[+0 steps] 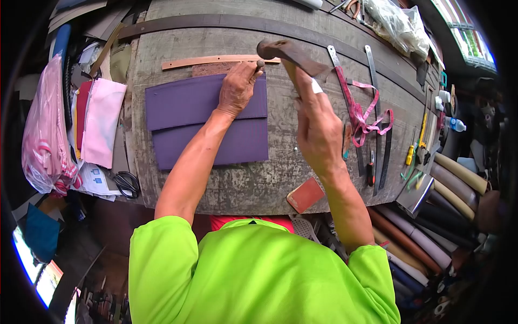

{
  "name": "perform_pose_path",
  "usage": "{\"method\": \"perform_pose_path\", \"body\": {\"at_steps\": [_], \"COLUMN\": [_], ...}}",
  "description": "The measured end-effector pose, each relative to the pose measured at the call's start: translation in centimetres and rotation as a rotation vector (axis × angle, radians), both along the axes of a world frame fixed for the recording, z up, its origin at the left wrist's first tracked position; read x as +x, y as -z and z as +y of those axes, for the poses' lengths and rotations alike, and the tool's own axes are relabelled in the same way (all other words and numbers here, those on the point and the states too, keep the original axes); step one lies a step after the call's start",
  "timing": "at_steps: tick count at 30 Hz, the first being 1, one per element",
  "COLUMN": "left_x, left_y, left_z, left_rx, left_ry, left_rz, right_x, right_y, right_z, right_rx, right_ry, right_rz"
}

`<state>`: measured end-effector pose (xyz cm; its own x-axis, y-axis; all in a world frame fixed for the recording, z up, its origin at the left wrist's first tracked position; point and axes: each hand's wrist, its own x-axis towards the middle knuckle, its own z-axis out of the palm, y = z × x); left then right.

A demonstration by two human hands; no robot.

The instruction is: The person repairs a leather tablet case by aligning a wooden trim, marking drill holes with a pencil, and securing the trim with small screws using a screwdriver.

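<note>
A folded purple panel (210, 143), fabric or leather, lies on the workbench. Over its upper right corner, my left hand (237, 89) pinches a small dark metal punch or setter (260, 63), seen from its round top end. My right hand (318, 127) is wrapped around the handle of a hammer (291, 54), raised just to the right of the punch. The hammer's dark head is above the bench, apart from the punch. Beneath the panel's top edge shows a brown block (210, 69), with a thin wooden strip (189, 61) behind it.
Metal rulers (372, 70) and a pink tape (359, 119) lie on the right, near a screwdriver (370, 168). A reddish-brown pad (306, 195) sits at the front edge. Pink cloth (102, 124) and a plastic-wrapped bundle (46, 129) are left. Material rolls (404, 240) stand lower right.
</note>
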<state>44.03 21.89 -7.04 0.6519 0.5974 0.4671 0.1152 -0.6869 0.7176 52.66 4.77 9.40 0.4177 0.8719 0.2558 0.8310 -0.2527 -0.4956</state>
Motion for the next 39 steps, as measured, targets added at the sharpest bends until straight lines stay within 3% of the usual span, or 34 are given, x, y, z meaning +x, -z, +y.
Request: {"method": "perform_pose_path", "body": {"at_steps": [1,5,8,11,13,14,15,18,22,24,25,27,30,34,36,37,38,39], "left_x": [-0.1,-0.1,-0.2,-0.1,0.0,0.0,-0.3,-0.6,-0.2,-0.2,-0.2,-0.4,-0.7,-0.4,-0.3,-0.3,-0.4,-0.2], "left_y": [-0.1,-0.5,0.1,0.0,-0.2,-0.4,-0.2,0.0,0.0,0.1,0.3,0.3,0.6,0.5,0.3,0.3,0.2,0.0], "left_z": [-0.2,0.0,0.0,0.0,-0.2,-0.1,-0.6,-0.8,-0.3,-0.2,-0.2,-0.7,-1.1,-0.4,-0.1,-0.1,-0.1,0.1], "left_rx": [-0.012,-0.004,0.022,0.024,0.034,0.045,0.027,0.003,0.015,0.025,0.031,0.043,0.049,0.062,0.066,0.058,0.051,0.056], "left_ry": [0.006,-0.013,0.003,0.008,0.0,-0.002,0.005,0.013,0.0,0.0,-0.002,0.004,0.02,0.012,0.016,0.02,0.026,0.027], "left_rz": [0.011,-0.028,0.017,-0.016,-0.011,-0.008,0.012,0.059,0.044,0.047,0.063,0.083,0.079,0.032,0.038,0.052,0.067,0.064], "right_x": [-0.1,0.5,0.2,-0.3,-0.7,-0.9,-1.0,-0.2,-0.4,-0.9,-1.1,-1.2,-1.3,-1.5,-1.6,-1.2,-1.0,-0.9], "right_y": [0.8,0.8,-3.5,-3.8,-0.2,0.1,1.0,-1.8,-5.5,-4.2,-1.4,2.1,-1.7,-5.2,-1.7,1.6,2.7,2.1], "right_z": [0.4,0.5,0.9,-0.1,0.0,0.3,1.1,0.3,-0.2,-0.1,-0.3,0.3,-0.3,0.6,0.5,0.4,1.0,1.0], "right_rx": [-0.194,-0.176,0.074,0.232,0.23,-0.43,-0.323,-0.188,0.251,0.336,0.316,-0.331,-0.209,0.248,0.223,0.118,-0.216,-0.198], "right_ry": [0.027,0.029,-0.023,-0.065,-0.051,0.059,0.144,0.077,-0.016,-0.026,-0.023,0.075,0.08,0.008,0.017,0.028,0.089,0.085], "right_rz": [-0.016,0.001,-0.083,-0.105,-0.132,0.015,0.131,0.073,-0.02,-0.042,-0.065,0.043,0.047,0.037,0.002,-0.021,0.035,0.054]}}
